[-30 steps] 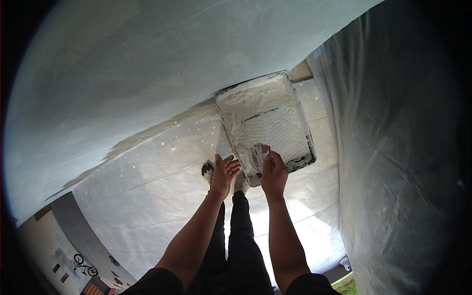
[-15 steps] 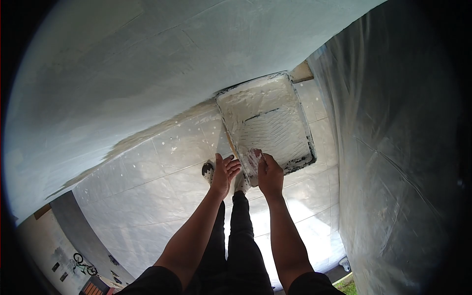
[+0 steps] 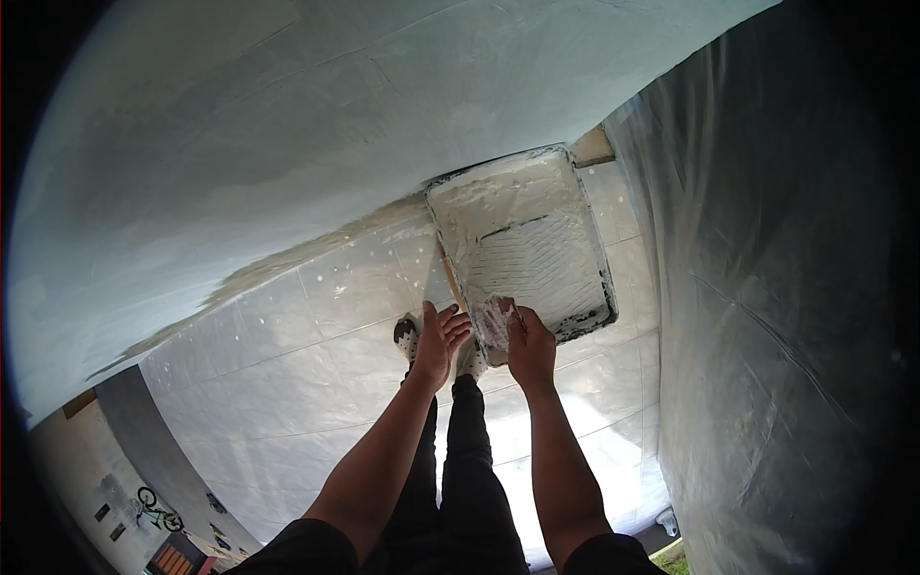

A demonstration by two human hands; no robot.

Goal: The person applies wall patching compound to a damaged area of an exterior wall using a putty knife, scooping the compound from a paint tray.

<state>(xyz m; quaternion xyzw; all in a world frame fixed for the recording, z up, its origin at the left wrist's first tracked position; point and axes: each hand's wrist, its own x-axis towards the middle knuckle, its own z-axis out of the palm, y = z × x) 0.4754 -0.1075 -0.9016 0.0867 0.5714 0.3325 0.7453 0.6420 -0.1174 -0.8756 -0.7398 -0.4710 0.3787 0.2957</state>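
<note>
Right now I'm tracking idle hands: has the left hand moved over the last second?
No. The left hand stays open beside the shoe, just left of the paint tray's near corner.

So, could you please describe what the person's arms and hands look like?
Both forearms are bare, from black short sleeves down to an ungloved left hand and right hand. No watch, ring or band shows.

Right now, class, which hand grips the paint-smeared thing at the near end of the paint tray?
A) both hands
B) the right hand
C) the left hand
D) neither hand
B: the right hand closes its fingers on the paint-smeared thing over the paint tray, while the left hand is spread open, holding nothing.
</note>
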